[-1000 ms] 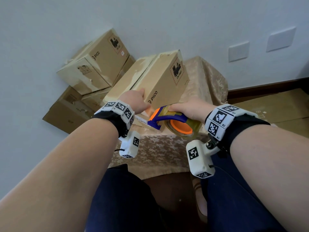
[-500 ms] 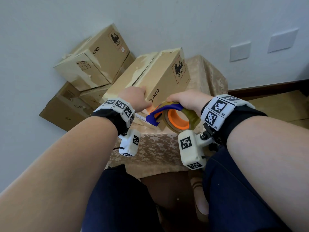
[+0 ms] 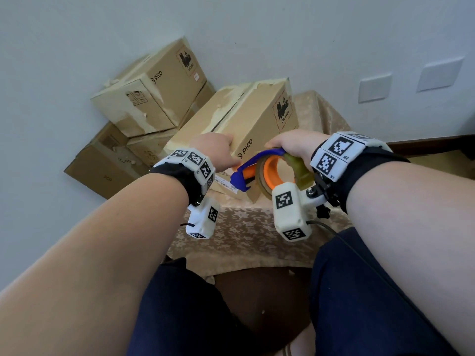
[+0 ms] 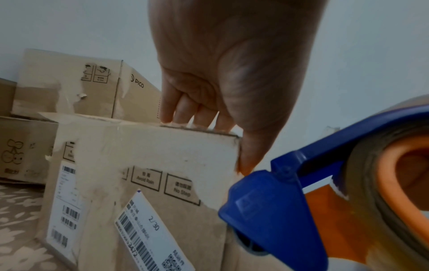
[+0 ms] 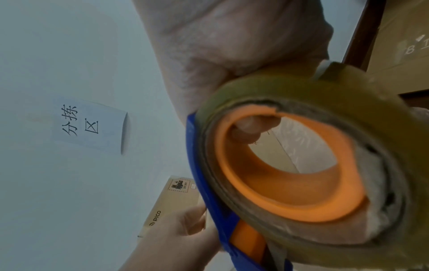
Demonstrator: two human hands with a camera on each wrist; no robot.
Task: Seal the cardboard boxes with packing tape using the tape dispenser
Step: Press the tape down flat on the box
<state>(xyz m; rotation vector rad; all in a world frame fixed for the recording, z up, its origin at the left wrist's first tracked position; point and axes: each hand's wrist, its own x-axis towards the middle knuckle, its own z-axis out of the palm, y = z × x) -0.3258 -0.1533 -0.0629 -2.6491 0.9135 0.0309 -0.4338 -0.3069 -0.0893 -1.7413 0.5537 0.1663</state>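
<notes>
The box point(image 3: 246, 129) stands on the cloth-covered table point(image 3: 244, 237), with more boxes point(image 3: 151, 98) stacked behind it against the wall. It is corrugated cardboard with torn, scuffed facing. Judged from this, it is light and stiff along its edges but easily dented on the panels, so it is best held at a corner or top edge.

The left hand point(image 3: 218, 150) does this: its fingers point(image 4: 185, 111) hook over the top edge while the thumb presses on the near corner.

The tape dispenser point(image 3: 267, 170) is rigid plastic, and its tape roll point(image 5: 325, 113) is smooth. The right hand point(image 3: 295, 146) is clenched around it, one fingertip showing through the orange core. The blue cutter end point(image 4: 271, 207) sits at the box's near corner, just below the left thumb.
</notes>
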